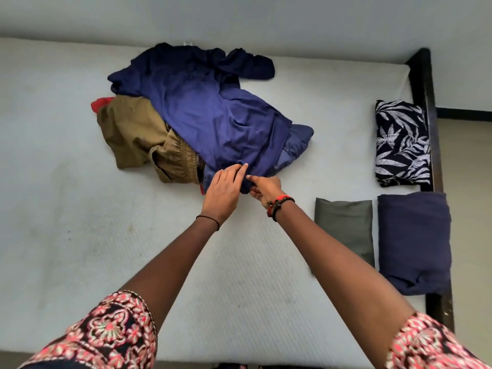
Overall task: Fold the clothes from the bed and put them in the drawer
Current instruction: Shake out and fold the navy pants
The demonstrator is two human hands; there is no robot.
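A heap of unfolded clothes lies on the white mattress (80, 209). On top is a large blue garment (213, 115), over a darker navy piece (245, 63) at the back. Under its left side are khaki trousers (138, 139) and a bit of red cloth (99, 103). My left hand (223, 193) rests on the blue garment's near edge, fingertips touching the fabric. My right hand (263, 189) pinches that same edge just beside it. Three folded pieces lie at the right: a leaf-print one (402, 143), a grey one (343, 225) and a navy one (414, 241).
The dark wooden bed frame (423, 83) runs along the right side of the mattress, with the pale wall (239, 17) behind the bed. Bare mattress spreads to the left and in front of the heap. No drawer is in view.
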